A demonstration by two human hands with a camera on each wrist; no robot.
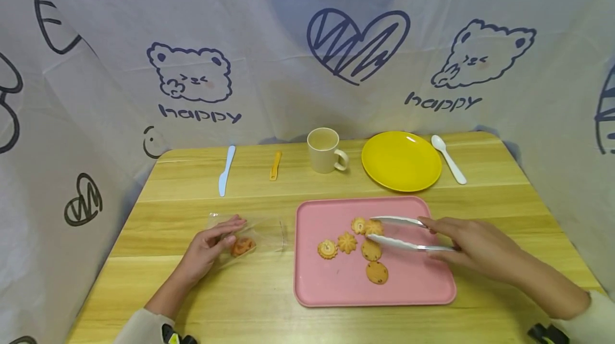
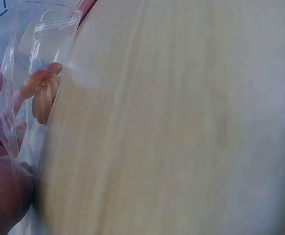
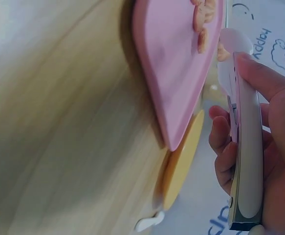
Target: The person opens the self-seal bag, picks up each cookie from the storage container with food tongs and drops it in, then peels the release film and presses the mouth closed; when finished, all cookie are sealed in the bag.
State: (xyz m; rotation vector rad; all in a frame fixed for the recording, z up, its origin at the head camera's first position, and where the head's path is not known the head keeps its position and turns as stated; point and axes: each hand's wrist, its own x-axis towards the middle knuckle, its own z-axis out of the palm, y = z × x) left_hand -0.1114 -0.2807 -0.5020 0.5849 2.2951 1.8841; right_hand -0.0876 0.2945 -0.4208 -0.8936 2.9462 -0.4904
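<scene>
My left hand [image 1: 206,250] holds a clear zip bag [image 1: 268,232] at its left side, over the table. Inside the bag lies one brown twisted cookie [image 2: 43,93], right by the fingers. In my right hand [image 1: 480,245] is a pair of tongs [image 3: 250,142], gripped round its white handle with the thumb on top. The tong tips reach over the pink tray [image 1: 312,285], spread on either side of a flower-shaped cookie [image 1: 373,227]. Near it on the tray are another flower-shaped cookie [image 1: 347,242], a ring-topped cookie [image 1: 328,249] and a chocolate chip cookie [image 1: 377,273].
Along the table's back stand a light blue knife [image 1: 227,171], a small orange spreader [image 1: 275,166], a cream mug [image 1: 323,150], a yellow plate [image 1: 401,161] and a white spoon [image 1: 449,159]. A printed cloth [image 1: 278,93] hangs behind the table.
</scene>
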